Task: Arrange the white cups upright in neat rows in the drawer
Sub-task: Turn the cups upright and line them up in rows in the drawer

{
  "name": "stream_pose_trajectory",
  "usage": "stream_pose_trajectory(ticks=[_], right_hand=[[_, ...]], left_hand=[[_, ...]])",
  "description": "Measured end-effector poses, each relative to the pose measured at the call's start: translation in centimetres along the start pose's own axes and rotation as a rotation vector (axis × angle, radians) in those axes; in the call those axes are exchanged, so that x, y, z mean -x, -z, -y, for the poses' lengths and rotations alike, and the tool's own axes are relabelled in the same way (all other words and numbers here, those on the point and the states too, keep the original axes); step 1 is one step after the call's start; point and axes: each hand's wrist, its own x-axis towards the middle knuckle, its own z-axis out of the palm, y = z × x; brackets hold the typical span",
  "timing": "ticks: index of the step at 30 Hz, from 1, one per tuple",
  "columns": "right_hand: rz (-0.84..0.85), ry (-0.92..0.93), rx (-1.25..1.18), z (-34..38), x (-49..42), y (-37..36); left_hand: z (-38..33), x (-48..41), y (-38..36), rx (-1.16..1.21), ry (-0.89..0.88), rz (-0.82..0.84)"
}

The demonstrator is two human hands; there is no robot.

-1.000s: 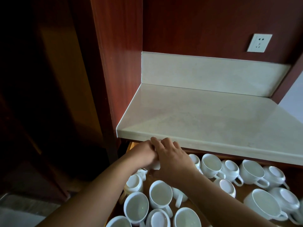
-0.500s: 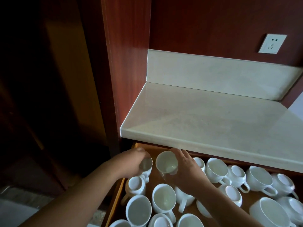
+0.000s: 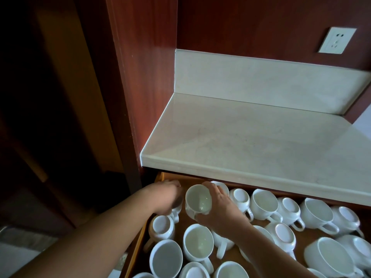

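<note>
Side panel [image 3: 144, 77]: red-brown polished wood, flat and tall, standing at the counter's left end; deep shadow to its left.
Countertop [image 3: 251, 141]: pale stone, smooth, faintly veined; rounded front edge overhangs the back of the drawer, close above both hands.
Backsplash [image 3: 261, 81]: same pale stone, a low upright strip along the rear.
Drawer [image 3: 138, 239]: pulled out below the counter, orange-brown wood; thin left wall right beside the left forearm; bare floor only in small gaps among the cups and in a narrow strip at the back under the overhang.
White cups [image 3: 316, 212]: glossy ceramic, round, with loop handles; crowded unevenly across the drawer, many touching, handles turned every which way.
Upright cups [image 3: 198, 242]: mouths up, axes vertical; scattered among the rest, not in rows.
Inverted cups [image 3: 161, 225]: base rings up, mouths down; mixed in between the upright ones.
Right hand [image 3: 222, 209]: grasps the held cup, thumb over the far rim, fingers curled under the near side.
Held cup [image 3: 197, 199]: near the drawer's back-left, just right of the left hand; tipped, mouth up and toward the camera, axis leaning the same way; lifted clear of the floor or not, cannot tell.
Left hand [image 3: 166, 195]: in the back-left corner, fingers curled down over the corner cup.
Corner cup [image 3: 176, 211]: mostly hidden under the palm, only a white sliver and a handle showing; orientation unclear.
Socket [image 3: 337, 40]: white square plate, flat on the dark rear wall, upper right.
</note>
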Motion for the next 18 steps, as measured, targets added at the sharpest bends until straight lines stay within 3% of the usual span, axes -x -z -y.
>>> stream_pose_trajectory(ticks=[5, 18], right_hand=[[0.076, -0.046, -0.004, -0.7, -0.7, -0.3], [0.114, -0.072, 0.015, -1.9, -1.3, 0.2]], left_hand=[[-0.3, -0.2, -0.2, -0.027, 0.015, -0.084], [-2.0, -1.2, -0.5, -0.127, 0.259, -0.219]])
